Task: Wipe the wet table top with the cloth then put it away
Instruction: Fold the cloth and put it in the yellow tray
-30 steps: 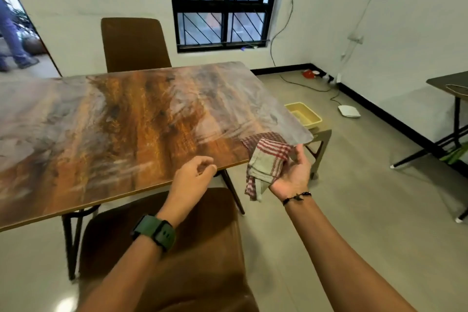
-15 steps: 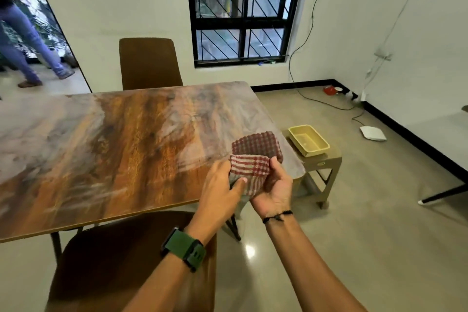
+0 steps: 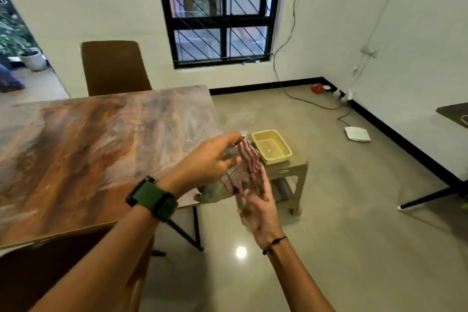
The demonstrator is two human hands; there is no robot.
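Note:
The red-and-white checked cloth (image 3: 247, 168) is folded between both hands, off the right end of the wooden table top (image 3: 88, 154). My left hand (image 3: 210, 159) pinches its upper edge with fingertips and thumb. Under the cloth's right side lies my right hand (image 3: 258, 204), palm up and fingers nearly straight. The picture is blurred by motion, so the exact finger contact is hard to read. Smeared streaks cover the table top.
A yellow plastic tray (image 3: 272, 147) sits on a low grey stool (image 3: 291, 175) just beyond the cloth. One brown chair (image 3: 114, 68) stands behind the table, another (image 3: 50, 268) in front. Cables and a white device (image 3: 357, 134) lie on the floor by the right wall.
Both hands and the cloth have moved right, off the table's corner toward the stool. The left hand, first free, now pinches the cloth; the camera has turned right.

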